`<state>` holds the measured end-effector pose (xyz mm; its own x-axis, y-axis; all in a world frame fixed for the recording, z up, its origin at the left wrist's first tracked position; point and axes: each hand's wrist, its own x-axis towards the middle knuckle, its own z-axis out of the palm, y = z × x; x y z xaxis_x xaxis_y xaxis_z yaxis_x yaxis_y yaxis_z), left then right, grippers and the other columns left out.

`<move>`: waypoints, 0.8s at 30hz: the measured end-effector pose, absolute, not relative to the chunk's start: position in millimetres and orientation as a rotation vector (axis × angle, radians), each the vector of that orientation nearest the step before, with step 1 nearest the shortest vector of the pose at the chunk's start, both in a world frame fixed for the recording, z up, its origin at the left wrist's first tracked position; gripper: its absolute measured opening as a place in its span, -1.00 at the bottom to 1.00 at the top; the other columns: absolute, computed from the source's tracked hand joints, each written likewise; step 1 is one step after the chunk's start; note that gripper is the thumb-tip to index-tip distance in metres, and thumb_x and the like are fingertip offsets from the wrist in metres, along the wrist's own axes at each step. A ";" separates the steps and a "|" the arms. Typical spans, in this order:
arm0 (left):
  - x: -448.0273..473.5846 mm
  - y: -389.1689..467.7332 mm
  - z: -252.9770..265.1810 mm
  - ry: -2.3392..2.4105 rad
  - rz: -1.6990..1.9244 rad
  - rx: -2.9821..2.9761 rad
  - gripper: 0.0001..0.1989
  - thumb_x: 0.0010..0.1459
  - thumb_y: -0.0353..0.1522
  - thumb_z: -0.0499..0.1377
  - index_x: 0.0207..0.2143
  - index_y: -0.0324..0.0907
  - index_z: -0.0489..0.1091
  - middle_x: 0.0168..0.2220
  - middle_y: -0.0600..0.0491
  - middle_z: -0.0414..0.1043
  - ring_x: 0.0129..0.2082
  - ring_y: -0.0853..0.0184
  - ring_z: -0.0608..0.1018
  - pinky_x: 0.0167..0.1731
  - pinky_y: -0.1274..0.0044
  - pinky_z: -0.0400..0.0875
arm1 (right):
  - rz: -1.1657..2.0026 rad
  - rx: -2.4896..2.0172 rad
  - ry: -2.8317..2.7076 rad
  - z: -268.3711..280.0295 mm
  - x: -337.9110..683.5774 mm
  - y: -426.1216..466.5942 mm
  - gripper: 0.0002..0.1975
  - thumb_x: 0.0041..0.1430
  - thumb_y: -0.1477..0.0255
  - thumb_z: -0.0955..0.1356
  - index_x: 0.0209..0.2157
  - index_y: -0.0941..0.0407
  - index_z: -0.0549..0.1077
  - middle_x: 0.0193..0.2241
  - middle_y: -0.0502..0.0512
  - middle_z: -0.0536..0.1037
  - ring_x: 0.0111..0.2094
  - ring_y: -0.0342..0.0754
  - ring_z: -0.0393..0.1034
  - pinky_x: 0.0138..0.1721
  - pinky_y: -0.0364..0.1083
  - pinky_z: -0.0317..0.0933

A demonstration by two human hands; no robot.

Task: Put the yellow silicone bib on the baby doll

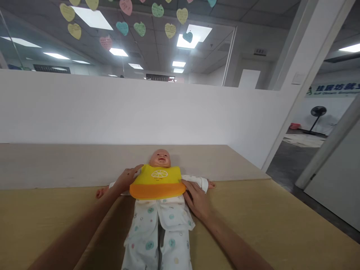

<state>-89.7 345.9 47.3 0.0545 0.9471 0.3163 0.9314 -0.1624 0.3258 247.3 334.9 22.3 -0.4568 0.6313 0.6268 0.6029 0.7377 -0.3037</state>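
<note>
A baby doll (160,159) lies on its back, arms stretched to both sides, in white printed clothes (171,221). Over its chest is a yellow bib (146,176) with an orange lower pocket (157,191) and a white citrus-slice print. My left hand (128,179) is at the bib's left side, over the doll's shoulder, fingers extended with the tips at the upper edge. At the opposite side, the fingertips of my right hand (197,198) touch the bib's edge near the pocket corner, fingers stretched out and slightly apart. The undersides of both hands are hidden.
The doll rests on a wooden tabletop (244,213) with a paler raised board or strip (70,165) behind it. A white partition (126,108) topped by glass with heart-shaped notes stands beyond. To the right are a doorway, a door (337,176) and a black fan (318,111).
</note>
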 end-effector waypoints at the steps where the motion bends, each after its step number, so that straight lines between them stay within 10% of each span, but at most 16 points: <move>1: -90.1 351.6 45.8 2.035 0.691 2.222 -0.45 0.06 -0.34 -0.07 0.15 -0.13 0.24 -0.15 -0.03 0.52 -0.12 0.21 0.52 -0.10 0.47 0.34 | 0.050 -0.928 -2.183 21.9 247.2 334.9 -0.61 0.25 0.45 0.18 0.11 0.07 0.28 -0.03 0.15 0.46 -0.01 -0.01 0.34 0.03 0.06 0.28; 16: -90.5 366.2 48.7 1.877 0.952 2.053 -0.53 -0.07 -0.34 -0.13 -0.15 -0.15 0.40 -0.11 -0.03 0.51 -0.14 0.23 0.53 -0.13 0.44 0.40 | 0.069 -0.935 -2.183 27.0 245.3 331.7 -0.61 0.27 0.44 0.16 0.12 0.07 0.25 -0.01 0.15 0.46 0.00 0.00 0.34 0.01 0.04 0.28; 24: -89.8 353.6 45.5 2.049 0.940 2.040 -0.51 -0.03 -0.33 -0.03 0.00 -0.16 0.30 -0.23 -0.04 0.54 -0.21 0.22 0.55 -0.21 0.45 0.40 | 0.101 -0.950 -2.176 27.6 244.8 331.1 -0.58 0.26 0.45 0.15 0.14 0.05 0.24 0.00 0.15 0.45 0.01 0.01 0.34 0.03 0.06 0.27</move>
<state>-89.8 353.6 45.5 -0.0967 0.9333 0.3458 0.8708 -0.0889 0.4835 244.8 331.1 27.6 -0.4465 0.6598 0.6044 0.6007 0.7217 -0.3440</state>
